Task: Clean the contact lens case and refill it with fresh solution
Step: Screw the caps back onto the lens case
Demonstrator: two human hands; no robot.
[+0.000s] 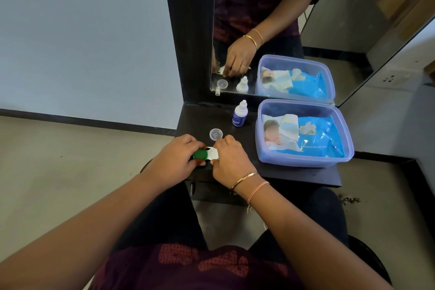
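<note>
The white contact lens case [213,153] lies at the front left of the black shelf [294,172], held between both hands. My left hand [175,159] grips its green cap [200,154] on the left well. My right hand [229,161] pinches the case's right side, whose well is uncovered. A loose clear round cap [216,134] lies just behind the hands. The small solution bottle [239,113], white with a blue label and a white nozzle top, stands upright farther back.
A translucent blue plastic box [303,160] holding a blue wet-wipes pack and tissue sits on the shelf's right half. A mirror [270,19] stands behind the shelf and reflects everything. Pale floor lies left of the shelf; my knees are below its front edge.
</note>
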